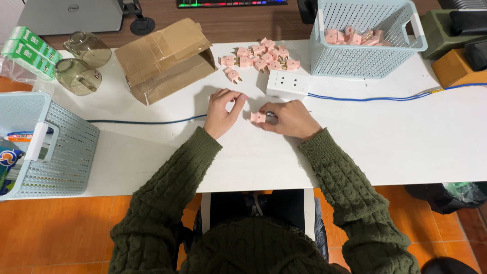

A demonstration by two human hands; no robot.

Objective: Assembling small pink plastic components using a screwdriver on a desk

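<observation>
Head view. Partly hidden: a small dark, roundish item under the right hand, too covered to identify; whether the left hand pinches anything cannot be told. The grey laptop and the lit keyboard are cut off at the top edge; a dark bag is cut off at the lower right.

Hands: both rest on the white desk, sleeves in dark green cable knit. The right hand's fingers are closed on a small pink plastic plug adapter, held low over the desk just in front of the white power strip. The left hand lies just beside it, fingers curled together, thumb meeting fingertips.

Containers: pale blue perforated plastic basket, far right, holding pink adapters; a loose heap of pink adapters on the desk beside it. A second pale blue basket, left edge, holds coloured packets. Open brown cardboard box, contents not visible. Two smoky glass mugs lie tipped.
</observation>
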